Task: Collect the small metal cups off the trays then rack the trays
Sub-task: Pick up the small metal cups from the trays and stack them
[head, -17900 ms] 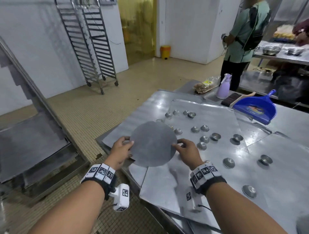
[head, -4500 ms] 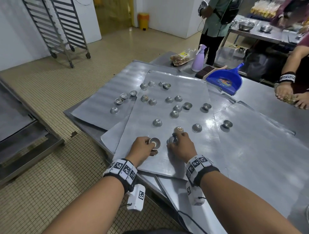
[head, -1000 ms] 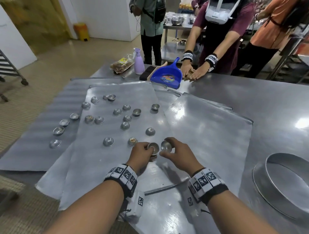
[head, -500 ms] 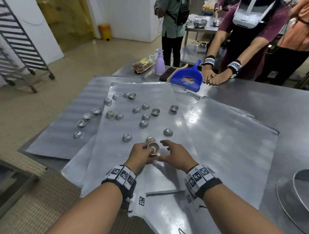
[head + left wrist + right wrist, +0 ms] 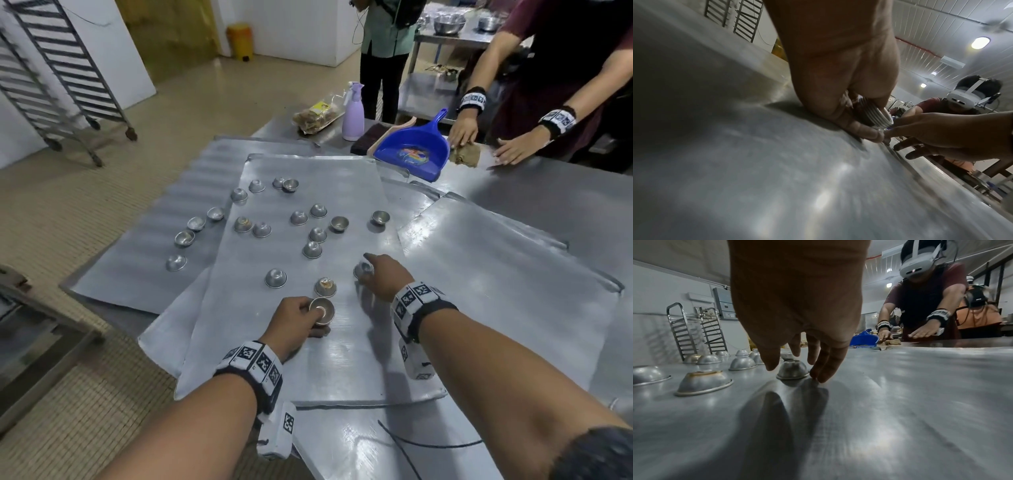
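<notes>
Several small metal cups [image 5: 312, 249] lie mostly upside down across overlapping flat metal trays [image 5: 342, 370]. My left hand [image 5: 308, 313] rests on the top tray's near part and grips a nested stack of cups [image 5: 322, 310]; in the left wrist view the stack [image 5: 876, 117] shows ribbed rims between thumb and fingers. My right hand [image 5: 368, 270] reaches further right, over one upturned cup [image 5: 361, 269]. In the right wrist view thumb and fingers straddle that cup [image 5: 792, 369], spread and not closed on it.
A blue dustpan [image 5: 411, 150], a purple spray bottle [image 5: 352, 113] and a bag of food [image 5: 317, 116] stand at the table's far edge. Another person's hands [image 5: 462, 132] press a cloth [image 5: 466, 156] there. Wheeled tray racks [image 5: 61, 78] stand on the floor, far left.
My right hand has left the stack in my left hand and moved forward and right to an upturned cup. The left hand stays put with the stack.
</notes>
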`<state>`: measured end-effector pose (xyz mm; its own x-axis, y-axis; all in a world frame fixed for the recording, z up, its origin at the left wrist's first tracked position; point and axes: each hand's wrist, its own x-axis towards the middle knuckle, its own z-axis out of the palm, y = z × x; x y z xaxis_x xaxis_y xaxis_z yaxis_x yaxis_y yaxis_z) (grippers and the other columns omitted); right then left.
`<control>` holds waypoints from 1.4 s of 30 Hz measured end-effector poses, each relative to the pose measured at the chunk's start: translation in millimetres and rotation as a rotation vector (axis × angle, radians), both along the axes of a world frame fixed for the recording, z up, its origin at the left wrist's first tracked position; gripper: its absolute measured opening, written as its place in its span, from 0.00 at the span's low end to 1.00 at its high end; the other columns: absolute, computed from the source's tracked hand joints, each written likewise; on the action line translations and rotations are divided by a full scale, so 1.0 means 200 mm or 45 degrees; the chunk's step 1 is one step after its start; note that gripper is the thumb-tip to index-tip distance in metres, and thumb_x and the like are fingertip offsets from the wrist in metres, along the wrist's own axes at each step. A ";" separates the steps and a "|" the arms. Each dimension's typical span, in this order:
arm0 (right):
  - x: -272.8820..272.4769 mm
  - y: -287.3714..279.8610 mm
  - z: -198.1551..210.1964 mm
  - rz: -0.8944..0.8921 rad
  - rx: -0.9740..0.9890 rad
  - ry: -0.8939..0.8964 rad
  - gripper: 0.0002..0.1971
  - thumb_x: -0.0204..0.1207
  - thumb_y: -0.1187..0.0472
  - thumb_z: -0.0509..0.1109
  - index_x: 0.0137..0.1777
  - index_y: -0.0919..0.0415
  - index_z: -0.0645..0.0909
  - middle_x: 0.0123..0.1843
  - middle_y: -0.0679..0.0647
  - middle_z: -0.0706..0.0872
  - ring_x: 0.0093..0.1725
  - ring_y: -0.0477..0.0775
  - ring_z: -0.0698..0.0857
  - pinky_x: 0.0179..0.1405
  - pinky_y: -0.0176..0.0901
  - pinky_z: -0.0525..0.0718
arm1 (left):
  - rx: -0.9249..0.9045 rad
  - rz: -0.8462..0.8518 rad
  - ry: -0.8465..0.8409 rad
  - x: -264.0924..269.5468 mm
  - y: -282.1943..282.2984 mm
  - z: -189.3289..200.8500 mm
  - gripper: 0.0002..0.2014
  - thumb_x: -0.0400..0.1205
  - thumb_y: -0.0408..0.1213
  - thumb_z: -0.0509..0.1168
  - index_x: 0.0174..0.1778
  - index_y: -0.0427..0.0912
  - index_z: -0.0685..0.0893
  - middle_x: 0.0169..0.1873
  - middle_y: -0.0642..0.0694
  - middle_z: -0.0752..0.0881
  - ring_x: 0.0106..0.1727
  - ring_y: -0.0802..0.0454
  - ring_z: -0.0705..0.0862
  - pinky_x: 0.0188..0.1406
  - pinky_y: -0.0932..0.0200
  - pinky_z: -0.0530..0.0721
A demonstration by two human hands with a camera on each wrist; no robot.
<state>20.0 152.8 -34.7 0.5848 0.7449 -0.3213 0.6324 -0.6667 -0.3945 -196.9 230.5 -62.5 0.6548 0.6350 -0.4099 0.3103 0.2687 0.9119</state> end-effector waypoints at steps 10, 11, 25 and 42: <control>-0.06 0.03 -0.09 -0.081 0.122 -0.086 0.17 0.83 0.58 0.62 0.70 0.60 0.75 0.64 0.61 0.83 0.61 0.64 0.83 0.58 0.51 0.78 | -0.019 0.014 0.000 0.00 0.01 -0.02 0.07 0.83 0.24 0.65 0.53 0.28 0.87 0.48 0.27 0.91 0.40 0.37 0.93 0.47 0.47 0.93; -0.07 0.02 -0.09 -0.098 0.141 -0.064 0.18 0.83 0.57 0.63 0.72 0.58 0.74 0.66 0.61 0.82 0.62 0.64 0.83 0.59 0.51 0.78 | -0.019 0.012 -0.002 0.00 0.01 -0.02 0.07 0.83 0.25 0.65 0.52 0.28 0.87 0.47 0.26 0.90 0.40 0.37 0.94 0.46 0.48 0.93; -0.23 -0.22 -0.09 -0.164 0.244 0.001 0.11 0.75 0.52 0.72 0.55 0.52 0.82 0.57 0.52 0.81 0.55 0.57 0.84 0.50 0.42 0.76 | 0.023 -0.016 -0.045 0.00 0.01 -0.02 0.07 0.84 0.24 0.64 0.53 0.26 0.86 0.47 0.26 0.90 0.38 0.38 0.93 0.40 0.53 0.91; -0.33 -0.43 -0.08 -0.125 0.333 0.087 0.22 0.72 0.52 0.75 0.65 0.56 0.83 0.59 0.54 0.88 0.58 0.57 0.86 0.57 0.45 0.83 | 0.089 0.127 0.012 0.01 -0.07 0.03 0.06 0.84 0.25 0.65 0.47 0.27 0.87 0.45 0.28 0.90 0.40 0.36 0.93 0.51 0.42 0.93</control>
